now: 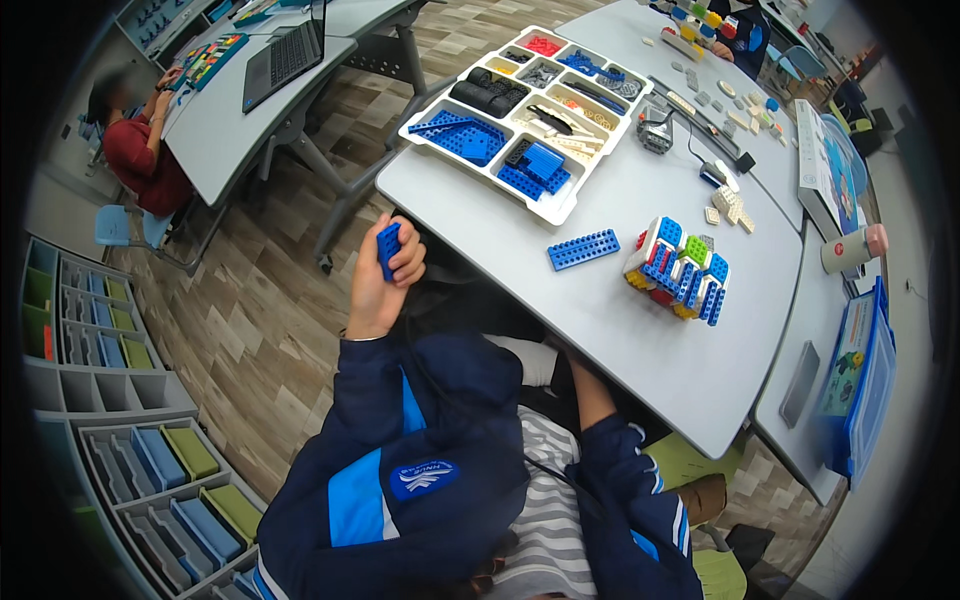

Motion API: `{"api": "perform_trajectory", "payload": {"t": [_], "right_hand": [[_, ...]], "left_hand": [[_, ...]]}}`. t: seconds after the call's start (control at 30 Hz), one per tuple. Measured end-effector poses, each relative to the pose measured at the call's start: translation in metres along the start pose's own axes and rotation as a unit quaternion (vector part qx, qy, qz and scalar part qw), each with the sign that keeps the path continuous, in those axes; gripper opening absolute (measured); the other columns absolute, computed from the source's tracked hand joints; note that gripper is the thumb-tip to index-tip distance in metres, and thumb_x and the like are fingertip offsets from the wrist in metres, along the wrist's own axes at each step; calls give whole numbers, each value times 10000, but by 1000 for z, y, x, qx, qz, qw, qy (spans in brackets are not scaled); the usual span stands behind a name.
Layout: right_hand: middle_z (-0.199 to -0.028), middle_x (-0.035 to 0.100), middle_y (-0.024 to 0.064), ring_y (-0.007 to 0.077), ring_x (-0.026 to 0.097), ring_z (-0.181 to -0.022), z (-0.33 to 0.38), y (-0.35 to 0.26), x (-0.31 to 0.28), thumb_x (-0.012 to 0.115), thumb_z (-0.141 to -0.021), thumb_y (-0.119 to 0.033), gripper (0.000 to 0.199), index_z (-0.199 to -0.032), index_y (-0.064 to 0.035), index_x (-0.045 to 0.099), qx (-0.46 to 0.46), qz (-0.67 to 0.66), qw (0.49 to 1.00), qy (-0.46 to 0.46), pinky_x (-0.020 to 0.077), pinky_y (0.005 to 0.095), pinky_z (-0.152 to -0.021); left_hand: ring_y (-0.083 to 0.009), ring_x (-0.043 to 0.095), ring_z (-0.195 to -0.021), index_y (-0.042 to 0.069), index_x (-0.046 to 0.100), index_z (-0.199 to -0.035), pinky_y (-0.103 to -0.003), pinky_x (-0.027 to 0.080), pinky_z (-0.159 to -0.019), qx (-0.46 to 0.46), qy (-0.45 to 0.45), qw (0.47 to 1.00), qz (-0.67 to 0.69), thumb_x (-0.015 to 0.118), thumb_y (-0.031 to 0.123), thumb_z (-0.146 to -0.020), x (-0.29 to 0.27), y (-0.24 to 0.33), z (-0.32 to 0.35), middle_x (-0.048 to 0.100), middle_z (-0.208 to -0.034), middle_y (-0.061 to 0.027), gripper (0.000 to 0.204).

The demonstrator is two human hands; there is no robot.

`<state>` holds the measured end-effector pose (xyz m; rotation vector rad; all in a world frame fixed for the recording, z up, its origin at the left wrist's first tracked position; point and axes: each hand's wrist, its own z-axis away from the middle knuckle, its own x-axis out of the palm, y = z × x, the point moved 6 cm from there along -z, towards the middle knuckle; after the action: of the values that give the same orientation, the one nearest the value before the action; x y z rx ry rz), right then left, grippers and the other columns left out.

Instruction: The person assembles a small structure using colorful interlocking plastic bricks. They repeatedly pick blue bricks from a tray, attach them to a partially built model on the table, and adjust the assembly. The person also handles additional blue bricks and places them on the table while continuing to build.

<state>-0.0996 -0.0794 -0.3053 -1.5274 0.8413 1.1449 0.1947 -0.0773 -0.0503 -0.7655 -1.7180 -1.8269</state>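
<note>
left hand [376,288] grips blue brick [388,251] — near table [690,375].

I have bright, even light and soft shadows on my smooth, pale grey table [740,380]; toward the black fisheye rim, the boxy grey storage rack [112,410] bows, perhaps slightly blurred.

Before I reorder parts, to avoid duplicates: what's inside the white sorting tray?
The white sorting tray holds blue plates, blue bricks, black tyre-like cylinders, red pieces and grey pieces, among others. Whatever lies beneath each compartment's top layer is covered.
</note>
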Motion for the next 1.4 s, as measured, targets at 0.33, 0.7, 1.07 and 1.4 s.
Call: {"api": "perform_trajectory", "payload": {"t": [0.33,0.7,1.07,1.4], "right_hand": [[-1180,679,267,450,645,-1120,-3,-7,11,554,-980,-183,304,-1215,-29,671,-22,-8,1000,17,506,521,-973],[-1198,672,272,452,639,-1133,13,-15,25,551,-978,-182,315,-1226,-26,669,-62,-39,997,40,498,526,-985],[-1217,666,276,455,632,-1146,28,-15,6,548,-976,-180,326,-1237,-23,666,-80,-59,994,45,490,532,-998],[-1234,659,280,457,626,-1157,34,-10,22,545,-975,-179,336,-1246,-20,664,-81,-24,993,88,483,536,-1009]], "left_hand": [[-57,359,-552,89,546,-916,-226,278,-500,16,196,975,-100,500,373,-1081,-93,-7,27,403,-654,41,332],[-54,368,-547,118,526,-873,-229,278,-500,30,351,913,-205,477,477,-1080,-110,-22,46,393,-641,52,418],[-382,691,-949,-5,554,-1050,-425,531,-797,117,215,737,-630,859,294,-820,-47,-76,21,706,-1044,-201,485],[-454,655,-749,14,561,-962,-497,508,-623,51,10,732,-679,749,245,-896,-22,-121,38,654,-777,-237,305]]}}
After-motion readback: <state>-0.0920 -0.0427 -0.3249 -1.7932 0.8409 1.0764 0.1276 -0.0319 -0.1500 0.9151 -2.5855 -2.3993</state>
